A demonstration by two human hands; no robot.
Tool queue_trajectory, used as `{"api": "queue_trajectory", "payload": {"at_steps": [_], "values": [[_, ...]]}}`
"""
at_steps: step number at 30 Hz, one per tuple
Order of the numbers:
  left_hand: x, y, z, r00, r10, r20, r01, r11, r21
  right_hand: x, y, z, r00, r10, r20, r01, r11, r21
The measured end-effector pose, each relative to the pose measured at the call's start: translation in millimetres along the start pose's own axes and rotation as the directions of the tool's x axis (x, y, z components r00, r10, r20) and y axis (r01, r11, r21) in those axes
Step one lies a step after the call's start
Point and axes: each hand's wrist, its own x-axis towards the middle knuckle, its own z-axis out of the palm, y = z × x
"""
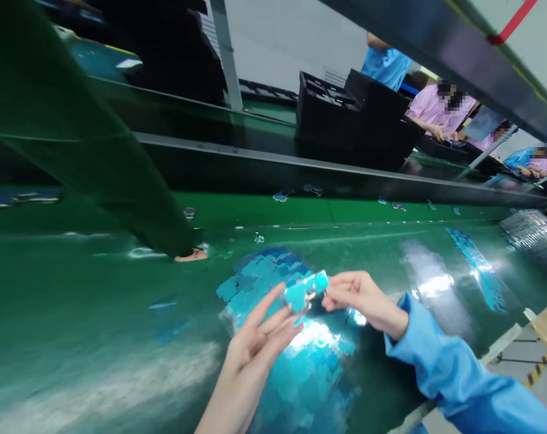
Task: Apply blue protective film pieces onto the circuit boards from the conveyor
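Note:
Between my hands is a small glossy cyan piece (306, 292) with pale bits on its lower edge. The fingers of my left hand (259, 343) are closed on its left end. At its right end, my right hand (361, 298) pinches the piece between thumb and fingers; a blue sleeve (454, 361) covers that arm. Under and around my hands lies a large spread of overlapping thin cyan pieces (300, 380) on the green worktop (96, 319), with bright glare across it.
A dark green slanted tube (119, 163) comes down at the left. Small parts (281, 196) lie along a green strip behind. Black bins (345, 126) stand on a raised shelf. Right: a cyan strip (479, 268), stacked clear trays (535, 238). Several people work beyond.

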Motion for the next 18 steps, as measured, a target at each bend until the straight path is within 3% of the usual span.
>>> {"api": "queue_trajectory", "payload": {"at_steps": [3, 6, 9, 13, 15, 18], "values": [[3.2, 6.1, -3.7, 0.999, 0.031, 0.020, -0.030, 0.998, -0.063, 46.3, -21.8, -22.2, 0.993, -0.067, -0.093, 0.057, 0.993, -0.106], [10.4, 11.3, -9.3, 0.995, 0.098, -0.032, -0.098, 0.995, -0.018, 96.9, -50.9, -49.0, 0.965, -0.133, -0.227, 0.070, 0.961, -0.267], [18.9, 15.5, -15.2, 0.983, 0.161, -0.086, -0.163, 0.986, -0.022, 124.2, -74.2, -70.3, 0.922, -0.214, -0.323, 0.051, 0.893, -0.447], [26.0, 18.9, -21.5, 0.963, 0.208, -0.172, -0.223, 0.972, -0.076, 106.9, -66.1, -67.5, 0.899, -0.334, -0.282, 0.069, 0.746, -0.663], [27.9, 20.1, -23.7, 0.954, 0.215, -0.208, -0.239, 0.967, -0.094, 79.8, -45.3, -47.9, 0.919, -0.363, -0.153, 0.142, 0.668, -0.731], [30.7, 20.5, -25.4, 0.942, 0.216, -0.258, -0.247, 0.964, -0.095, 31.8, -5.9, -10.1, 0.930, -0.339, 0.141, 0.327, 0.589, -0.739]]}}
